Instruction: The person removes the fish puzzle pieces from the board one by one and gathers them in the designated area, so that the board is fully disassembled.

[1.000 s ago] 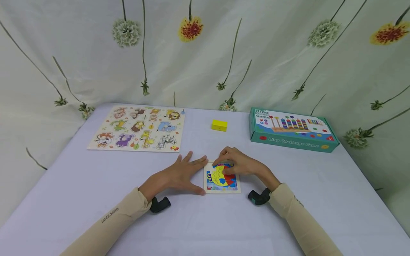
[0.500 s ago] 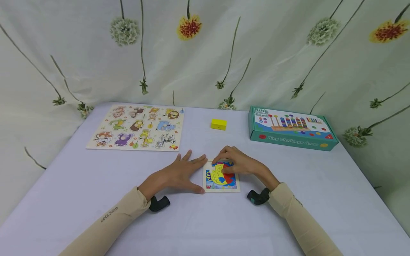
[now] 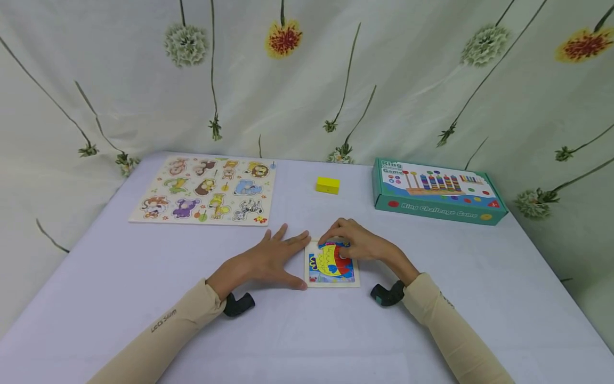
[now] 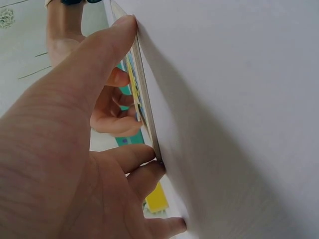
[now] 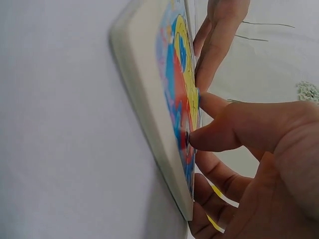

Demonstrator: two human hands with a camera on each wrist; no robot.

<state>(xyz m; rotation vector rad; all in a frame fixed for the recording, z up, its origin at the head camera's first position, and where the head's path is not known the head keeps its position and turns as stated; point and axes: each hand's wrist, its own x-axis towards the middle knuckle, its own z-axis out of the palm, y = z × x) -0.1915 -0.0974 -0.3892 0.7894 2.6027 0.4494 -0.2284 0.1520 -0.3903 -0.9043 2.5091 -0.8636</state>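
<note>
A small square wooden jigsaw puzzle (image 3: 331, 282) with a yellow and red fish lies flat on the white table. My left hand (image 3: 273, 261) has its fingers spread, with thumb and fingertips touching the puzzle's left edge. My right hand (image 3: 360, 242) bends over the top right of the puzzle. Its thumb rests on the red part by the fish's eye, and the index finger is at the upper edge of a puzzle piece (image 5: 198, 94). That piece stands slightly raised from the board in both wrist views. The right fingers hide part of the fish picture.
Behind the hands lie an animal peg puzzle board (image 3: 203, 192) at the left, a yellow block (image 3: 328, 185) in the middle and a green Ring Challenge Game box (image 3: 436, 192) at the right. A flowered curtain (image 3: 307, 80) hangs behind the table.
The right thumb has slid a little to the right across the fish, from the yellow part towards the red. The left hand stays at the puzzle's edge.
</note>
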